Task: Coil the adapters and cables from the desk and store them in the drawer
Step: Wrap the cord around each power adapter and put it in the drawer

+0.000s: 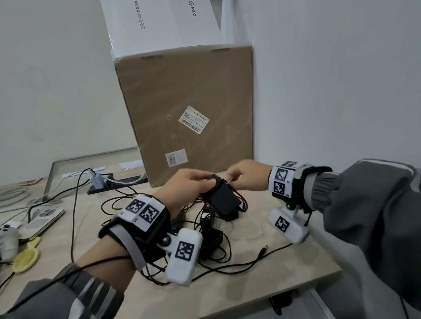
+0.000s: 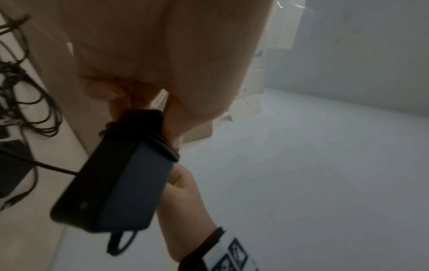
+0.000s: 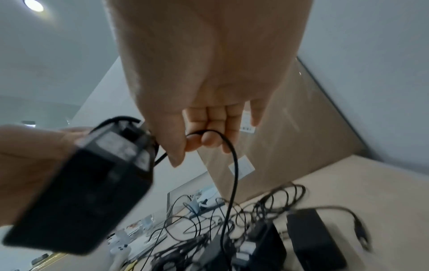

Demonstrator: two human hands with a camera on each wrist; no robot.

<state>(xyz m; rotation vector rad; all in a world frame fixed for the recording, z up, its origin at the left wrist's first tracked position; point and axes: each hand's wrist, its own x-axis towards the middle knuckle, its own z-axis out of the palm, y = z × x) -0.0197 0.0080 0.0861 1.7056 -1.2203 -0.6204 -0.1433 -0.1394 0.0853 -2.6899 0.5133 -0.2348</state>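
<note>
**Cable goes round the adapter above a cluttered desk**

Nearest me, loose black cables (image 1: pixel 220 259) sprawl on the desk (image 1: pixel 301 265). Above them my left hand (image 1: pixel 185 184) clamps the black adapter (image 1: pixel 224 199), steadying it, I judge, while my right hand (image 1: pixel 249 175) pinches its cable (image 3: pixel 233 165) to wind it on. Behind stands a cardboard box (image 1: pixel 188 110). No drawer is visible.

Right hand (image 3: pixel 209 88) pinches black cable (image 3: pixel 233 165) beside held adapter (image 3: pixel 88 183).
</note>
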